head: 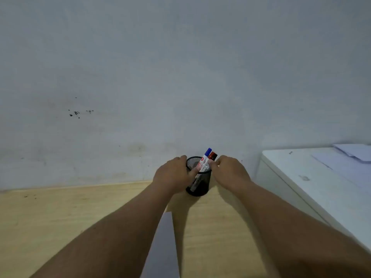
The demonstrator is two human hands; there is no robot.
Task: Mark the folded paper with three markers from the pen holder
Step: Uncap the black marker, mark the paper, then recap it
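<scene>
A black mesh pen holder (pixel 201 184) stands on the wooden desk near the wall. Markers lean in it: one with a blue cap (pixel 208 151), one with a red cap (pixel 211 155), and a black cap (pixel 215 155) behind. My left hand (pixel 174 173) wraps the holder's left side, a finger across its rim. My right hand (pixel 228 170) pinches the marker barrels at the rim with fingertips. A grey folded paper (pixel 163 247) lies on the desk between my forearms, partly hidden by them.
The wooden desk (pixel 60 221) meets a grey-white wall (pixel 160 77) just behind the holder. A white cabinet or appliance (pixel 313 189) with loose paper sheets (pixel 355 152) on top stands at the right, close to my right forearm.
</scene>
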